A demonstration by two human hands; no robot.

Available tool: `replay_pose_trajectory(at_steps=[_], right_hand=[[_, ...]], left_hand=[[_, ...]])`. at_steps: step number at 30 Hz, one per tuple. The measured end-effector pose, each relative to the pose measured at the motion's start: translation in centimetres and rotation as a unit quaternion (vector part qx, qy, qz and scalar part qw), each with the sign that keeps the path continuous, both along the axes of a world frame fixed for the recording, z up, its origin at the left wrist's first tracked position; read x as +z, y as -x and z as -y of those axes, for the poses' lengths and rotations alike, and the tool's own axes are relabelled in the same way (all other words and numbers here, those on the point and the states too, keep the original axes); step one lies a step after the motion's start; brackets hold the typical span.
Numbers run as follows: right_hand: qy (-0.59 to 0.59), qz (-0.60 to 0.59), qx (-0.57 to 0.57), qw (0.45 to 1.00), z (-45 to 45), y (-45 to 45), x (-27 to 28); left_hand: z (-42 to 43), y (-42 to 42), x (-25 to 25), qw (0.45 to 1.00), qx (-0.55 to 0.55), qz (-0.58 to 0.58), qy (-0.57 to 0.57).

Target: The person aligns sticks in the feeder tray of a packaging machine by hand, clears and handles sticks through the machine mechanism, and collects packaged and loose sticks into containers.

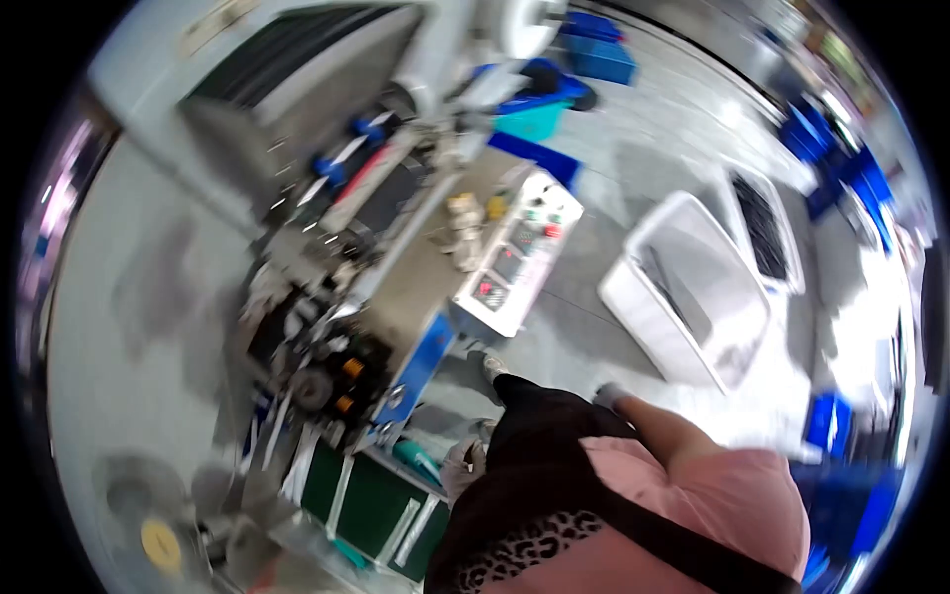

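My left hand (462, 469), in a whitish glove, hangs low beside the black apron (539, 436). It is nearest to a turquoise object (418, 461) at the edge of the green-topped bench (376, 505); whether they touch is unclear. My right hand (609, 395), in a greyish glove, hangs on the other side of the body, over the floor near the white tub (683, 287). Blur and the angle hide the fingers of both hands, and I can make out nothing held in either.
A machine with rollers (361, 188) and a control box (520, 252) with red buttons stands ahead on the left. White gloves (463, 228) lie beside the box. A second white bin (762, 228) holds dark strips. Blue crates (599, 59) stand farther back.
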State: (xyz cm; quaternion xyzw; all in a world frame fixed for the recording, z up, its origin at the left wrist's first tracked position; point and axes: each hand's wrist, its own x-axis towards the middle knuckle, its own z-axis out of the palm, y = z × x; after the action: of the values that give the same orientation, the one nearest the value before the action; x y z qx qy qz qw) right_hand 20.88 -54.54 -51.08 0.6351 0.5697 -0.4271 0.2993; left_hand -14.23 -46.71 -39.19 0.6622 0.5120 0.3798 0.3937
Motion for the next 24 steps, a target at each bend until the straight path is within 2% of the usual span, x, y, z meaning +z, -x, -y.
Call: replay_pose_trajectory(at_steps=[1,3,4,5,8,10,11,12,14,16,18,20,21,23,24], right_hand=[[0.001,0.007,-0.117,0.993,0.3,0.3,1.6],[-0.026,0.020,-0.324,0.945,1.2,0.6,3.8],[-0.065,0.025,-0.331,0.941,1.8,0.3,3.7],[-0.105,0.029,-0.330,0.938,2.2,0.0,3.6],[-0.104,0.006,-0.355,0.929,3.1,-1.4,3.2],[-0.120,-0.022,-0.353,0.928,4.1,-2.2,1.6],[-0.131,-0.047,-0.346,0.928,5.0,-2.9,0.8],[-0.133,-0.049,-0.360,0.922,6.3,-3.5,1.4],[-0.129,-0.072,-0.391,0.908,8.7,-4.6,5.2],[-0.132,-0.066,-0.388,0.910,12.7,-6.6,3.4],[-0.160,-0.069,-0.448,0.877,16.9,-8.8,2.4],[-0.158,-0.108,-0.457,0.869,21.1,-11.7,3.7],[-0.134,-0.086,-0.488,0.858,22.5,-12.9,4.5],[-0.119,-0.061,-0.537,0.833,26.2,-14.5,3.4],[-0.135,-0.068,-0.573,0.805,27.8,-15.7,4.8]], left_hand=[[0.6,0.1,-2.4,0.999,-0.032,0.023,0.034],[0.8,0.8,-4.5,0.997,-0.059,0.046,0.019],[1.0,0.4,-2.8,0.999,-0.022,-0.023,0.037],[0.8,0.6,-1.9,0.999,-0.029,-0.021,0.033],[0.9,2.0,-1.0,0.994,-0.090,-0.059,-0.006],[2.0,2.0,-1.3,0.990,0.031,-0.111,0.078],[2.3,2.9,-4.1,0.993,0.054,-0.089,0.063],[2.7,2.2,-4.2,0.986,0.090,-0.096,0.098],[3.2,-0.1,-3.7,0.965,0.129,-0.031,0.226],[4.6,-4.2,-2.4,0.956,0.120,-0.031,0.265],[7.2,-8.2,-3.0,0.942,0.125,-0.028,0.309],[9.0,-10.1,-6.5,0.943,0.009,0.005,0.332],[9.9,-9.3,-12.3,0.969,-0.040,-0.077,0.231],[11.5,-15.8,-6.5,0.909,-0.126,-0.155,0.366],[12.6,-18.0,-6.6,0.900,-0.124,-0.242,0.341]])
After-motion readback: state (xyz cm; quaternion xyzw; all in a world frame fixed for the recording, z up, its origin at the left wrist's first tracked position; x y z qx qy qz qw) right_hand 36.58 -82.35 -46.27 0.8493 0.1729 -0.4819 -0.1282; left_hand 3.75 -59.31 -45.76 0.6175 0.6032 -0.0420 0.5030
